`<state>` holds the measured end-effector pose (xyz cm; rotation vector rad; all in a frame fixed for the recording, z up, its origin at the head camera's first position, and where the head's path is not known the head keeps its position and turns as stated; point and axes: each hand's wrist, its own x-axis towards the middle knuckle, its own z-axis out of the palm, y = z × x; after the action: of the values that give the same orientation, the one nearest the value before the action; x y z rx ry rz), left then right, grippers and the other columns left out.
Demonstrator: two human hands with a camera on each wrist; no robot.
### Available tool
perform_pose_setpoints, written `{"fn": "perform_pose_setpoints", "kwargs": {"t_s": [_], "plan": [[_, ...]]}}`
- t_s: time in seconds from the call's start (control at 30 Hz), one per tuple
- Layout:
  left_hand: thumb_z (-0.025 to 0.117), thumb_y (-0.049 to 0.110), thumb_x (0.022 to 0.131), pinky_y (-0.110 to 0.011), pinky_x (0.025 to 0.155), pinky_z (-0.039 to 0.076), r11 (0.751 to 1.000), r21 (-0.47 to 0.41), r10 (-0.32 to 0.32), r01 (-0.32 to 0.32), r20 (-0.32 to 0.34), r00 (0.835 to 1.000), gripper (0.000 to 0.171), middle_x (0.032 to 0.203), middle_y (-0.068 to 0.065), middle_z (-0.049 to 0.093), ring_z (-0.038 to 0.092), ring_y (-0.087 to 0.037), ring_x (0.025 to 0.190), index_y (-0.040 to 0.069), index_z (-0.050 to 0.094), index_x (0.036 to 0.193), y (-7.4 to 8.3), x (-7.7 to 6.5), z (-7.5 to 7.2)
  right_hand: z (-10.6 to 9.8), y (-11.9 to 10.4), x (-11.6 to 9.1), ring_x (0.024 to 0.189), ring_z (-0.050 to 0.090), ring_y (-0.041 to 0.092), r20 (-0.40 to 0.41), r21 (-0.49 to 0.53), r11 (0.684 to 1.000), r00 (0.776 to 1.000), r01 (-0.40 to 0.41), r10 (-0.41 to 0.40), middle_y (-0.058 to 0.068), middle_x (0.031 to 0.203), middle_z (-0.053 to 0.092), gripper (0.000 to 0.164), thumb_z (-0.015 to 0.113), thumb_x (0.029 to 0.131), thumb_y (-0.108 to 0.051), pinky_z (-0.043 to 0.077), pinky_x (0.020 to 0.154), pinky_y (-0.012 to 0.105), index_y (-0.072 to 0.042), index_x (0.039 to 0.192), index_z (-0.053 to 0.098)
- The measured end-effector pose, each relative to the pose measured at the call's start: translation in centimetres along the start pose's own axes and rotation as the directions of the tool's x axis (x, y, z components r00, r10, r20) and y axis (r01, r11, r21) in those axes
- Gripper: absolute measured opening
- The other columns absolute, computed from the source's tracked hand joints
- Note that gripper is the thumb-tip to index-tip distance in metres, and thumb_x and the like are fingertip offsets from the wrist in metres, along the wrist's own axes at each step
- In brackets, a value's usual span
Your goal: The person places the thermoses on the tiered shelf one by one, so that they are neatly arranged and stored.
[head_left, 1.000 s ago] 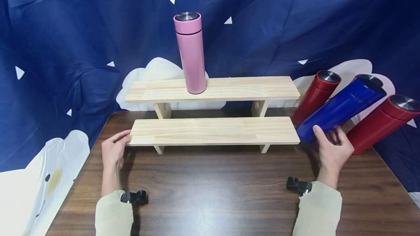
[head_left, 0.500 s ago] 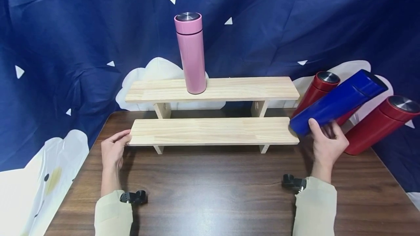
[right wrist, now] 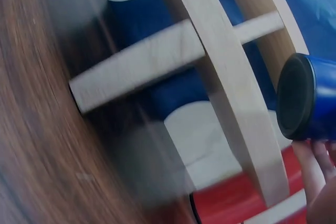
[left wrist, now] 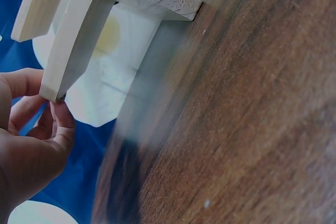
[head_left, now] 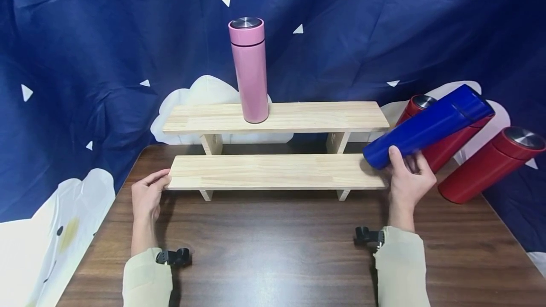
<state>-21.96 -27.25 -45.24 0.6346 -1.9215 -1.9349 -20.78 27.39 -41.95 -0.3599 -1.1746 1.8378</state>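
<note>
My right hand (head_left: 408, 183) grips a blue thermos bottle (head_left: 426, 124) near its base, thumb on the near side. The bottle is held up at a slant, silver-edged top toward the upper right, base by the right end of the lower shelf board (head_left: 273, 172). In the right wrist view the dark base of the blue thermos bottle (right wrist: 296, 98) stands apart from the table. The left hand (head_left: 147, 195) pinches the left end of that lower board. Its thumb and fingers (left wrist: 63, 124) show on the board's end in the left wrist view. A pink thermos bottle (head_left: 250, 75) stands on the upper shelf board (head_left: 324, 115).
Several things stand close on the right: a red thermos (head_left: 422, 102) at the back, a second red thermos (head_left: 452, 146) partly behind the blue one, and a third red thermos (head_left: 490, 167) near the table's right side. A blue curtain (head_left: 332, 51) hangs behind the brown table (head_left: 273, 240).
The right hand has carried the blue thermos bottle up and to the left, from beside the red bottles to the right end of the lower board. The left hand stays put.
</note>
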Motion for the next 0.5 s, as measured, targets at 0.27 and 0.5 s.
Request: {"fn": "perform_pose_setpoints", "kwargs": {"t_s": [0.27,0.5], "plan": [[0.073,-0.008,0.083,-0.016,0.061,0.049,1.0,-0.027,0.001,-0.001,0.001,1.0,0.025,0.08,0.005,0.071,0.061,-0.006,0.068,-0.007,0.075,0.109,-0.1,-0.2,0.1,1.6,-0.6,-1.1,0.083,0.07,0.02,0.014,0.016,1.0,1.0,0.008,-0.008,0.013,0.097,0.074,0.041,0.092,0.071,-0.003,0.058,0.058,0.025,-0.001,0.109,0.077],[0.074,-0.008,0.083,-0.016,0.06,0.049,0.999,-0.047,0.004,-0.004,-0.001,1.0,0.023,0.079,0.005,0.071,0.06,-0.007,0.067,-0.005,0.077,0.106,0.0,-0.1,-0.1,3.6,-0.9,-2.1,0.087,0.071,0.023,0.064,0.084,0.996,0.998,-0.004,-0.001,0.016,0.098,0.074,0.042,0.089,0.072,0.002,0.06,0.064,0.028,0.0,0.112,0.076]]}}
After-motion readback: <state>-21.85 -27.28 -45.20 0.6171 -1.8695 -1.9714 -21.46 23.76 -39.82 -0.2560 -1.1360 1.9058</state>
